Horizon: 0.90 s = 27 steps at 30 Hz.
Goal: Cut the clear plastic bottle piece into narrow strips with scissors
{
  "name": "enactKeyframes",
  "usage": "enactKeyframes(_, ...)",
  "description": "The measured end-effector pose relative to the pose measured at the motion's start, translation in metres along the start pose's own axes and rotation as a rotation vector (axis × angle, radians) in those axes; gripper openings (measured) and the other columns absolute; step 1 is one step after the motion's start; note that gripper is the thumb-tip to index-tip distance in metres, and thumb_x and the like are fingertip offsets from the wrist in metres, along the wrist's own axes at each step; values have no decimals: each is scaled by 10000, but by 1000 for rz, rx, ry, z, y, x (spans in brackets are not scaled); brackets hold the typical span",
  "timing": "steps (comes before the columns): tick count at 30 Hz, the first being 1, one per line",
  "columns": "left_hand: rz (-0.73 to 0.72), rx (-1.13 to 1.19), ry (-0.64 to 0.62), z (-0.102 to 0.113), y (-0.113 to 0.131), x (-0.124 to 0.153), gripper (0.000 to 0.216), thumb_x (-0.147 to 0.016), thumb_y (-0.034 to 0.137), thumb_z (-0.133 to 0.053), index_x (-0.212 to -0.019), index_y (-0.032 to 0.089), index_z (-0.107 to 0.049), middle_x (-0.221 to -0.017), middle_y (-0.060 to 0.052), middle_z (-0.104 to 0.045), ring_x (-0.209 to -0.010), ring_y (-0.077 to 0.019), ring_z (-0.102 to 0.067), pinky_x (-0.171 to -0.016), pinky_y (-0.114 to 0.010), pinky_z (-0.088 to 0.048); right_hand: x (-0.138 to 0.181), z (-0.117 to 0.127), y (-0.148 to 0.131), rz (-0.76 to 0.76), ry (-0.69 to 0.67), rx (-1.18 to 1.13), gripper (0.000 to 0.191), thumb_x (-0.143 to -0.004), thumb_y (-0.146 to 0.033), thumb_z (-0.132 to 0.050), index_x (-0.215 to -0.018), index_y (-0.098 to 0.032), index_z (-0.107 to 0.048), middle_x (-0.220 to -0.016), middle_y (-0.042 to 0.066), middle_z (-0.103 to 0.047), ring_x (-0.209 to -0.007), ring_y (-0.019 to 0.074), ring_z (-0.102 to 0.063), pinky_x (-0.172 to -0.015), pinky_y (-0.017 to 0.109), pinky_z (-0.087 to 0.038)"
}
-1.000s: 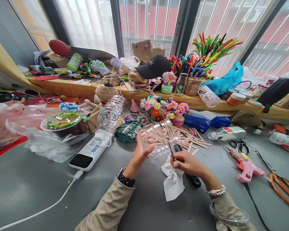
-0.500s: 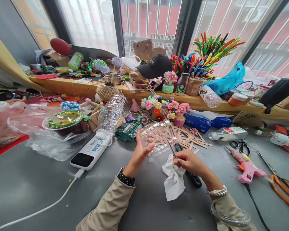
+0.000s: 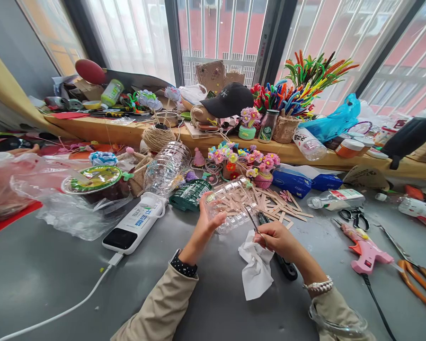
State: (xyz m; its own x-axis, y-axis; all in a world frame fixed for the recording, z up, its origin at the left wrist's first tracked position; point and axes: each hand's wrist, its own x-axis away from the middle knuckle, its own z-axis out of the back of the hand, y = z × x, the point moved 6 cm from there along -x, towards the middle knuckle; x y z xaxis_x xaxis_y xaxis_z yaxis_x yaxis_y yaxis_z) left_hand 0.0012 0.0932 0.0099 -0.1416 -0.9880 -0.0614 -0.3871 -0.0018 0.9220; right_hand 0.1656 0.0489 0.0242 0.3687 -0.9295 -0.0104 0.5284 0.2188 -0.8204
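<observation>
Left hand [image 3: 208, 219]: I see half-curled fingers holding clear plastic [image 3: 230, 224]
Right hand [image 3: 275, 239]: closed on scissors [image 3: 250, 217]
Sticks [image 3: 283, 201]: toward bench [image 3: 213, 298] far edge

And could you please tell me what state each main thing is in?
Clear plastic: held in the left hand.
Slim scissors: held in the right hand.
Power bank: white cable plugged in.
Pink glue gun: lying on its side.
White tissue: crumpled.
Twine: wound up.
Bottle with green logo: upright.

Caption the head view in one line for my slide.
Left hand holds clear plastic, right hand scissors, near scattered wooden sticks.
</observation>
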Motion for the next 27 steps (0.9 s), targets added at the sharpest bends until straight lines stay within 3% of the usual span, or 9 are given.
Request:
enactKeyframes(4, -61, -10, -11, 1, 2, -2, 832, -522, 426, -735, -1221, 298, -302, -1134, -68, -454, -992, -227, -507, -809, -396, -459, 1, 4, 1, -2, -2, 16, 465, -757, -532, -480, -462, -183, -394, -463, -40, -362, -480, 87, -316, -486, 230, -261)
enactKeyframes(15, -20, -107, -111, -1, -4, -4, 863, -539, 430, -737, -1252, 307, -268, -1173, -76, -410, -1031, -243, -480, -852, -420, -442, 13, -2, -4, -27, -338, -25, 621, -656, -781, -418, -593, -164, -460, -561, -42, -390, -548, 92, -319, -496, 223, -239)
enactKeyframes(22, -80, -191, -143, -4, 4, 0, 913, -554, 425, -741, -1299, 320, -224, -1264, -86, -345, -1130, -263, -423, -887, -396, -439, 19, 5, -3, -63, -347, 96, 621, -678, -769, -413, -620, -157, -495, -574, -26, -419, -560, 100, -352, -509, 234, -254)
enactKeyframes(27, -49, -207, -171, -4, -1, -2, 915, -605, 511, -666, -1348, 297, -177, -1240, -109, -394, -1068, -275, -476, -832, -420, -462, 22, 5, -10, -27, -401, 54, 712, -640, -848, -320, -625, -157, -488, -579, -30, -411, -559, 96, -347, -505, 236, -261)
